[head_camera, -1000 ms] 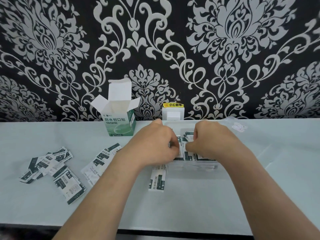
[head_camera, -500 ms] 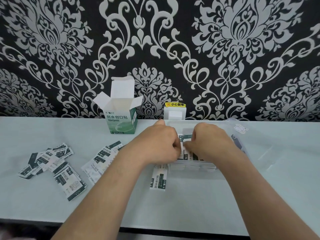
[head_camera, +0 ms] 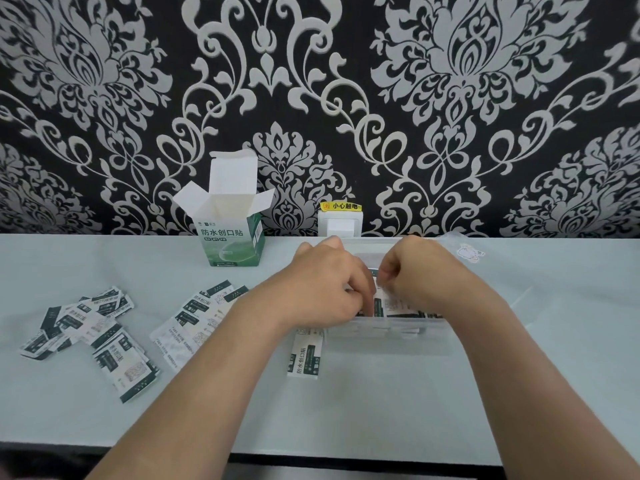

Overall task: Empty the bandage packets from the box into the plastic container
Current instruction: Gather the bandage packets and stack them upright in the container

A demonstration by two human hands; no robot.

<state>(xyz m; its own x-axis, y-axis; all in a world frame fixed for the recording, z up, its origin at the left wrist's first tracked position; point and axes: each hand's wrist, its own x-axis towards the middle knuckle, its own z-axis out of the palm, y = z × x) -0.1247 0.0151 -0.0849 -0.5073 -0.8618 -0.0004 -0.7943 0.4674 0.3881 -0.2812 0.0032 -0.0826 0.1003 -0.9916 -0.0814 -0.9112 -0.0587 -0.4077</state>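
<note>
A: What are the hands doing?
B: The left hand (head_camera: pixel 322 285) and right hand (head_camera: pixel 419 275) are both reaching into the clear plastic container (head_camera: pixel 388 329), each grip pinching bandage packets (head_camera: pixel 389 303) inside it.
A: Where are the other packets lying?
B: One packet (head_camera: pixel 304 355) is lying just below the left grip; loose piles (head_camera: pixel 93 327) are lying far left on the counter (head_camera: pixel 381 410). The open box (head_camera: pixel 232 240) is standing behind, left of the grips.

Box (head_camera: pixel 232 233) stands left of container (head_camera: pixel 388 329); loose packets (head_camera: pixel 93 327) lie farther left
</note>
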